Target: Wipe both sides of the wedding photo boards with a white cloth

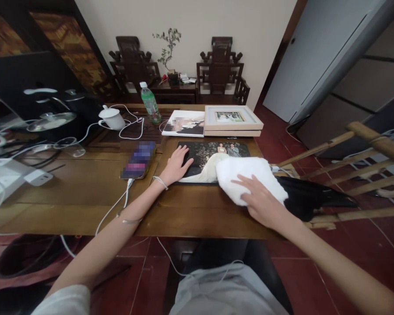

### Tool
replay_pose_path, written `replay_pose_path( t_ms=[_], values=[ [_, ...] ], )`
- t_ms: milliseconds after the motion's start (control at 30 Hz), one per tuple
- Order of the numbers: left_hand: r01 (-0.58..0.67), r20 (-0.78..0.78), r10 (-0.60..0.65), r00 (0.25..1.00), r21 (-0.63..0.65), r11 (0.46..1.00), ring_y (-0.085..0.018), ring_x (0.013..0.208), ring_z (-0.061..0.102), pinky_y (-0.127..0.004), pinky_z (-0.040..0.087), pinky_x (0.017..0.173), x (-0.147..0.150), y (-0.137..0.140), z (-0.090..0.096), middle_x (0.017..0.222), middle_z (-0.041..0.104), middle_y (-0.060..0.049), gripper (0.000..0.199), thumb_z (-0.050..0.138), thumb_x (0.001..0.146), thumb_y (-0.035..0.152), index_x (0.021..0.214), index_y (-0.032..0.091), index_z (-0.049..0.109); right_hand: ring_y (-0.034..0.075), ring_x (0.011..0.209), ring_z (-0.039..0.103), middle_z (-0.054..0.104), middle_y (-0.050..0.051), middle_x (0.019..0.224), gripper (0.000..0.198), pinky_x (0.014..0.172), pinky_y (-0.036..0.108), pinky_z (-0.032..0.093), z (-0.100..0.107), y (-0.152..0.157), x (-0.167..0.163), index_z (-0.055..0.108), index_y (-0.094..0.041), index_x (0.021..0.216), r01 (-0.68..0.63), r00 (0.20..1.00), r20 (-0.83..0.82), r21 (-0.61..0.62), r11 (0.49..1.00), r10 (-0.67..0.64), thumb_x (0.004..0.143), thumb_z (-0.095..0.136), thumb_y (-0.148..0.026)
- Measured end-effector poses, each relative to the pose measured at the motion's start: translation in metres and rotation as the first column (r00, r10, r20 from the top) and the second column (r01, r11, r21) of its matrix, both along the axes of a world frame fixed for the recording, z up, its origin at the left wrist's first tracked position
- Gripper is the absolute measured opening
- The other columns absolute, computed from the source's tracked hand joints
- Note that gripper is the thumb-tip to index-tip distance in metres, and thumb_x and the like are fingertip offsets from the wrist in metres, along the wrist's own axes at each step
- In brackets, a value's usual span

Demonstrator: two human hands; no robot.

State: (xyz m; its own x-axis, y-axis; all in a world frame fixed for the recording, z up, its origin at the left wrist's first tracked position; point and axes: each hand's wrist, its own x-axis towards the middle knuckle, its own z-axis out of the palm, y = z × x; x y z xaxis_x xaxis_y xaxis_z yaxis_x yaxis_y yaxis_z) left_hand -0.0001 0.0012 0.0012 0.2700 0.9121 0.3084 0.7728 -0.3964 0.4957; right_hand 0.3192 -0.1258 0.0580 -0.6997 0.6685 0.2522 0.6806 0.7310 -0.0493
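A dark photo panel (200, 159) showing two people in wedding clothes lies flat on the wooden table in front of me. My left hand (176, 164) rests on its left edge, fingers spread and holding nothing. Over the panel's lower right corner lies a folded white cloth (230, 175), hiding that corner. My right hand (258, 197) grips the cloth from above, with its fingers pressed onto it; the thumb is not clearly seen.
Behind the panel lie a white photo album (184, 123) and stacked picture frames (233, 119). A phone on a cable (139, 159) is to the left. Farther back stand a green-labelled bottle (150, 103) and a lidded white cup (112, 118). A black bag (302, 197) hangs at the right.
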Motion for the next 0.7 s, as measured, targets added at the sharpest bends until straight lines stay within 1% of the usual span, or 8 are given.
replay_pose_path(
  t_ms=[67,133,267,333,433,500,600,700],
  values=[
    [-0.011,0.005,0.011,1.000,0.002,1.000,-0.029,0.150,0.027,-0.057,0.026,0.119,0.000,0.000,-0.001,0.158,0.035,-0.017,0.054,0.044,0.099,0.047,0.143,0.017,0.044,0.035,0.135,0.047,0.060,0.014,0.138,0.035,0.107,0.064,0.037,0.001,-0.011,0.000,0.069,-0.018,0.080,-0.029,1.000,0.003,0.000,1.000,0.029,0.067,0.044,0.004],
    [-0.020,0.004,0.020,1.000,-0.006,1.000,-0.029,0.150,0.026,-0.057,0.026,0.119,0.000,0.000,-0.001,0.158,0.035,-0.017,0.053,0.042,0.100,0.047,0.144,0.017,0.043,0.034,0.130,0.052,0.065,0.016,0.129,0.035,0.106,0.060,0.040,0.004,-0.001,-0.001,0.069,-0.018,0.082,-0.015,1.000,0.000,0.005,1.000,0.015,0.067,0.045,0.003],
    [-0.011,0.001,0.011,1.000,-0.010,1.000,-0.028,0.151,0.024,-0.058,0.027,0.118,0.000,-0.001,-0.001,0.158,0.036,-0.017,0.049,0.034,0.102,0.041,0.142,0.015,0.045,0.030,0.102,0.064,0.070,0.018,0.105,0.032,0.086,0.042,0.049,0.014,0.061,-0.006,0.066,-0.015,0.084,0.129,0.990,0.050,-0.007,0.992,-0.129,0.069,0.043,0.000],
    [-0.003,0.000,0.003,1.000,-0.006,1.000,-0.027,0.151,0.024,-0.058,0.028,0.117,0.000,-0.001,0.000,0.158,0.036,-0.016,0.049,0.032,0.102,0.038,0.142,0.014,0.045,0.027,0.086,0.063,0.069,0.015,0.092,0.029,0.074,0.035,0.045,0.022,0.099,-0.008,0.063,-0.016,0.083,0.171,0.982,0.082,-0.023,0.985,-0.169,0.070,0.042,-0.001],
    [0.008,-0.004,-0.008,1.000,-0.012,1.000,-0.026,0.150,0.026,-0.055,0.029,0.118,0.000,-0.002,0.003,0.158,0.036,-0.017,0.049,0.033,0.101,0.036,0.142,0.011,0.046,0.025,0.079,0.058,0.066,0.012,0.083,0.025,0.069,0.032,0.038,0.035,0.149,-0.010,0.060,-0.017,0.080,0.192,0.977,0.097,-0.028,0.981,-0.188,0.070,0.042,-0.003],
    [0.014,0.000,-0.014,1.000,-0.013,1.000,-0.026,0.149,0.028,-0.053,0.029,0.119,0.000,-0.002,0.003,0.157,0.037,-0.017,0.049,0.034,0.101,0.035,0.141,0.011,0.047,0.025,0.076,0.056,0.065,0.011,0.078,0.022,0.067,0.032,0.036,0.041,0.170,-0.010,0.058,-0.018,0.077,0.193,0.977,0.102,-0.048,0.980,-0.187,0.068,0.044,-0.004],
    [0.007,0.020,-0.007,1.000,0.002,1.000,-0.025,0.149,0.030,-0.052,0.029,0.119,-0.001,-0.001,0.001,0.156,0.040,-0.016,0.047,0.033,0.102,0.035,0.140,0.012,0.048,0.024,0.073,0.055,0.063,0.010,0.075,0.020,0.065,0.032,0.037,0.041,0.175,-0.008,0.057,-0.019,0.076,0.228,0.972,0.065,-0.046,0.973,-0.225,0.069,0.045,-0.004],
    [-0.011,0.049,0.010,0.999,0.020,1.000,-0.024,0.148,0.032,-0.052,0.028,0.120,0.000,0.000,-0.004,0.155,0.041,-0.016,0.046,0.030,0.102,0.034,0.138,0.013,0.050,0.025,0.079,0.059,0.065,0.011,0.081,0.025,0.070,0.034,0.044,0.029,0.141,-0.003,0.059,-0.018,0.079,0.226,0.974,0.017,-0.005,0.974,-0.226,0.071,0.042,-0.003]
  ],
)
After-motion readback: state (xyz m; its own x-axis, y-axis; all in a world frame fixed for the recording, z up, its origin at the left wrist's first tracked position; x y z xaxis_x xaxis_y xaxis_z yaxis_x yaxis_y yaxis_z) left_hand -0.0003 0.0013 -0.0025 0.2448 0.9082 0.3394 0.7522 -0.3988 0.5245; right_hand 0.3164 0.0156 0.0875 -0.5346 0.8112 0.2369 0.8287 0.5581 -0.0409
